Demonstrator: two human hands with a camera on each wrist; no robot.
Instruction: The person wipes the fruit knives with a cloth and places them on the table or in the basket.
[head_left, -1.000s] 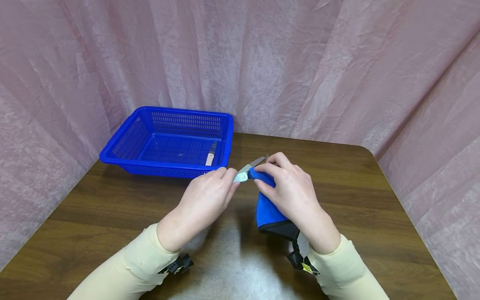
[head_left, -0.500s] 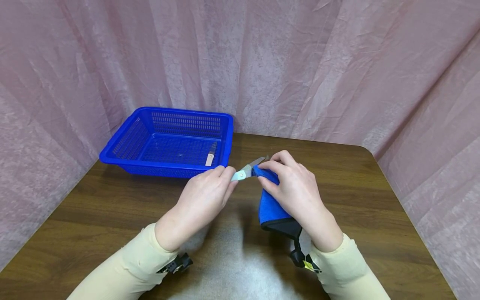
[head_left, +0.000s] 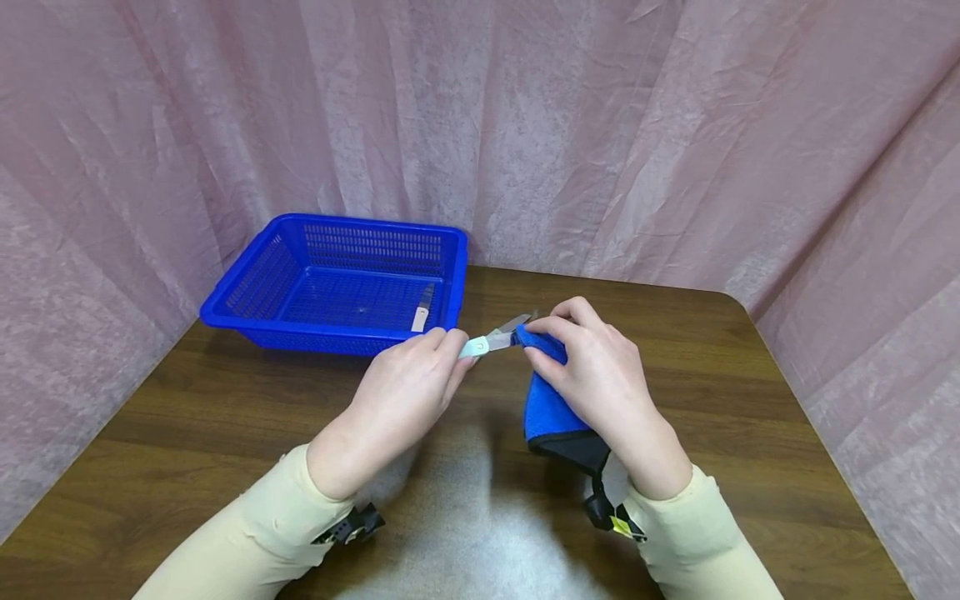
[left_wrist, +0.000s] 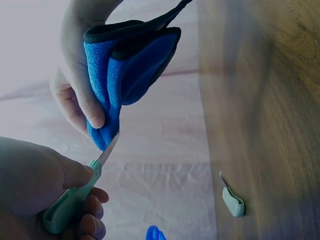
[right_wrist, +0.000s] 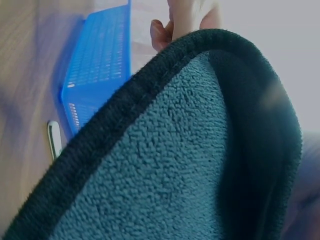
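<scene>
My left hand (head_left: 405, 379) grips the mint-green handle of a folding knife (head_left: 474, 347), its blade open and pointing right. My right hand (head_left: 600, 371) pinches a folded blue cloth (head_left: 551, 408) with dark edging around the blade near its tip. In the left wrist view, the thumb lies along the handle of the knife (left_wrist: 70, 202), and the blade meets the lower fold of the cloth (left_wrist: 102, 95). The cloth's loose end hangs below my right hand and fills much of the right wrist view. A second knife (left_wrist: 233, 201) with a pale green handle lies on the table beyond.
A blue plastic basket (head_left: 337, 335) stands at the back left of the wooden table (head_left: 697, 375). Inside it, near the right wall, lies a knife with a pale pink handle (head_left: 420, 318). Pink curtains (head_left: 570, 142) hang behind the table.
My right hand has shifted right and slightly away with the cloth, sliding toward the blade's tip, so more blade shows. My left hand has drawn slightly left with the knife.
</scene>
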